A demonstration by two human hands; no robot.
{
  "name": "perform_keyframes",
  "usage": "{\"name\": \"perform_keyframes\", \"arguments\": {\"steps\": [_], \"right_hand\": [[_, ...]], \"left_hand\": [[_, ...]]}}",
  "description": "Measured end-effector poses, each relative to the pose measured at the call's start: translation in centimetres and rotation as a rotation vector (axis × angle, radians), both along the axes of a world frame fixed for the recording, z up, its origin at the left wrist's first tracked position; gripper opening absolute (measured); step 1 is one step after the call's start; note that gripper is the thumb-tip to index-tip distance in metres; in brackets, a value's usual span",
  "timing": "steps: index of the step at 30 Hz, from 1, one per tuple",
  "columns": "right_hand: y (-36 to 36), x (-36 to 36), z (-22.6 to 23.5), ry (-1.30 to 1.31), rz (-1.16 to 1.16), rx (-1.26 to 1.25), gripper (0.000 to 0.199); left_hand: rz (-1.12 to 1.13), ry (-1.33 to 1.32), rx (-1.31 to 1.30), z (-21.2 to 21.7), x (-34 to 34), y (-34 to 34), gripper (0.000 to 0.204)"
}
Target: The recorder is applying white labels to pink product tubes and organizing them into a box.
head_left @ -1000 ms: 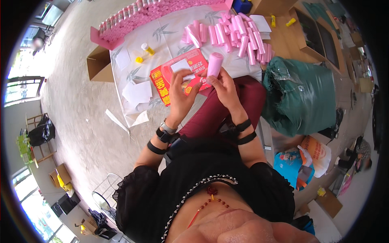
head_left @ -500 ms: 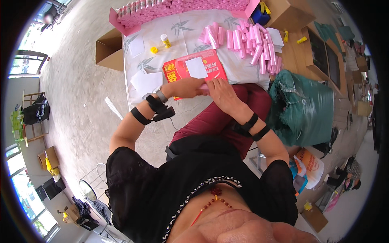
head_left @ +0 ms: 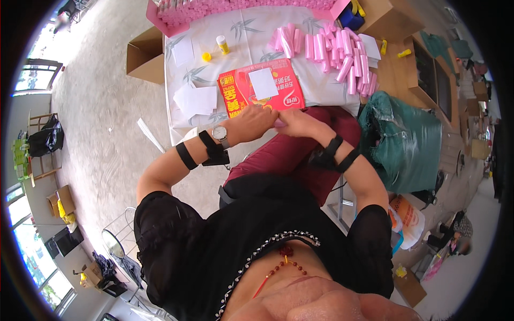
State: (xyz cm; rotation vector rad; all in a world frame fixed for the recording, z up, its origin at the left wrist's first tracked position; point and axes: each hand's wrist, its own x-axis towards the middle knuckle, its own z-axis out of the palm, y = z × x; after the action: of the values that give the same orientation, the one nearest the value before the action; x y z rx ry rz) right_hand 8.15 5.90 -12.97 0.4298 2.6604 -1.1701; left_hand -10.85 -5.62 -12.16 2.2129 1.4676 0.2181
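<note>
My left hand (head_left: pixel 252 121) and my right hand (head_left: pixel 300 123) meet at the table's near edge, both closed round a small pink roll (head_left: pixel 279 123). Most of that roll is hidden by the fingers. Just beyond them lies a flat red cardboard piece (head_left: pixel 235 91) with yellow printing, and a white paper slip (head_left: pixel 263 84) rests on it. To its left is a loose stack of white paper slips (head_left: pixel 195 101). Farther back a glue stick (head_left: pixel 222 45) stands upright without its cap, with a yellow cap (head_left: pixel 206 56) beside it.
Many pink rolls (head_left: pixel 342 53) are heaped at the table's right. A pink tray (head_left: pixel 158 24) packed with rolls stands at the far edge. Cardboard boxes (head_left: pixel 144 56) flank the table. A large green plastic-wrapped bundle (head_left: pixel 409 144) sits right of my legs.
Both hands have come slightly nearer to me and turned, the left wrist now showing its watch face. The pink roll is more covered by the fingers. The view has shifted slightly.
</note>
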Motion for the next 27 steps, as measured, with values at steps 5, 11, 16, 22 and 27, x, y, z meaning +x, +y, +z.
{"name": "perform_keyframes", "arguments": {"steps": [5,11,16,22,27], "right_hand": [[-1.3,-0.2,-1.3,0.186,-0.053,0.416,0.025],[0.6,-0.5,-1.0,0.208,-0.055,0.250,0.025],[1.4,-1.7,-0.7,0.110,-0.005,0.313,0.034],[1.7,-1.9,-1.1,-0.004,-0.006,0.183,0.036],[4.6,-2.7,-4.1,0.088,-0.062,0.060,0.037]], "left_hand": [[0.078,-0.383,-0.636,1.4,-1.3,1.7,0.050],[0.010,0.055,0.039,0.4,-1.5,1.6,0.042],[0.225,-0.323,-0.085,-2.0,-2.0,0.9,0.034],[0.410,-0.568,-0.308,-3.8,-3.1,0.7,0.028],[0.464,-0.509,0.082,-6.7,-3.2,1.3,0.025]]}}
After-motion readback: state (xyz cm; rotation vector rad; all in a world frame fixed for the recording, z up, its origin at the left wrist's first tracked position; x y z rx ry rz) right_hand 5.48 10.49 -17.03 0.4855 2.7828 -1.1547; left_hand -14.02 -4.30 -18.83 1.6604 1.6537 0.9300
